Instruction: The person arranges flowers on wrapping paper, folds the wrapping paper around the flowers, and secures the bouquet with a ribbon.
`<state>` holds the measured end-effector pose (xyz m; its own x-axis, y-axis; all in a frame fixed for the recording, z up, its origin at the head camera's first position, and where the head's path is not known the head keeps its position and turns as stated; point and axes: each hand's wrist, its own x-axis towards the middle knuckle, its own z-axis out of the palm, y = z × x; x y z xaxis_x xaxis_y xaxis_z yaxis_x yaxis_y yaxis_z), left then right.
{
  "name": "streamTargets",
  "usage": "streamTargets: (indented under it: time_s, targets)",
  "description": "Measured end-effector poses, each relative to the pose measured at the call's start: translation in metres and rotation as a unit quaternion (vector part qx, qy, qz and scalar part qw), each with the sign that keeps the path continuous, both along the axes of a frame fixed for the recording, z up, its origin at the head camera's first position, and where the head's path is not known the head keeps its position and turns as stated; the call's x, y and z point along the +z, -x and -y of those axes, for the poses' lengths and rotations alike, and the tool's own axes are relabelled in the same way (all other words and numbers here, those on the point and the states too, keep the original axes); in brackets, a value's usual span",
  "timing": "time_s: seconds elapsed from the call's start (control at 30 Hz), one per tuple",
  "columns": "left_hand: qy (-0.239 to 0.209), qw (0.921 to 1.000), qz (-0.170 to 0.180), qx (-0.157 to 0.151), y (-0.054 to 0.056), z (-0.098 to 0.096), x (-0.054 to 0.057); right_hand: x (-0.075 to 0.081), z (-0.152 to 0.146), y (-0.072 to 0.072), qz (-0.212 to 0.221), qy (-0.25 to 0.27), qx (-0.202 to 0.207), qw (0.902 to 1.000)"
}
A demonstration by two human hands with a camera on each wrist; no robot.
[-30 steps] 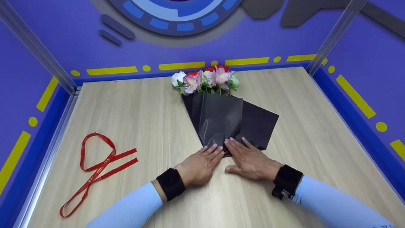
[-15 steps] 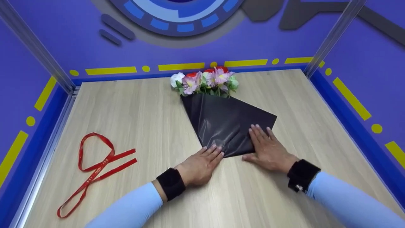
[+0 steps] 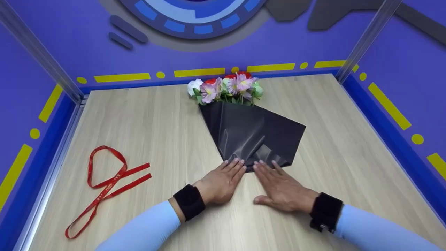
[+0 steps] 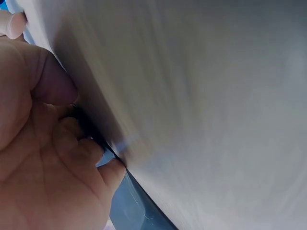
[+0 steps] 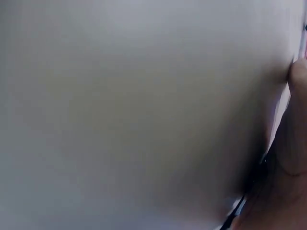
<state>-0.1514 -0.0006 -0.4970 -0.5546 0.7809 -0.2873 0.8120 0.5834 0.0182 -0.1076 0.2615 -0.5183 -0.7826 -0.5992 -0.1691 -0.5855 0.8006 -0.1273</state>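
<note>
A bouquet of flowers (image 3: 226,87) in white, pink, red and green lies at the back of the table, its heads sticking out of black wrapping paper (image 3: 240,125). The paper is folded over the stems and narrows toward me, with a wider part spreading to the right. My left hand (image 3: 220,181) lies flat, its straight fingertips resting on the paper's lower left corner. With fingers extended and thumb out to the side, my right hand (image 3: 284,190) touches the paper's lower edge, where a small shiny fold (image 3: 266,153) shows. The left wrist view shows the palm beside the paper's edge (image 4: 139,206).
A red ribbon (image 3: 113,179) lies in loops on the left of the wooden table (image 3: 167,122). Blue-purple panels (image 3: 223,52) stand along the back and both sides, with metal posts at the back corners.
My right hand slid right and away along the paper, then came back left and toward me to its lower edge. The small fold now shows there. My left hand has stayed in place.
</note>
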Motion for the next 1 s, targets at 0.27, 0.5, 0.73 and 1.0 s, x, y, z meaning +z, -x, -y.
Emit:
streamTargets:
  time_s: [0.27, 0.5, 0.73, 1.0]
  targets:
    - [-0.012, 0.9999, 0.010, 0.004, 0.002, 0.001, 0.002, 0.001, -0.060, -0.007, -0.022, 0.007, -0.068, 0.9974]
    - [-0.003, 1.0000, -0.007, -0.003, 0.003, 0.002, 0.002, 0.018, -0.049, -0.001, -0.058, -0.026, -0.098, 0.9931]
    - [0.004, 0.9999, -0.012, -0.002, 0.004, 0.004, -0.001, 0.016, 0.010, 0.040, -0.078, 0.010, 0.028, 0.9965]
    - [0.006, 0.9999, -0.011, -0.010, 0.005, 0.001, -0.005, -0.001, 0.026, 0.072, 0.016, 0.019, 0.043, 0.9988]
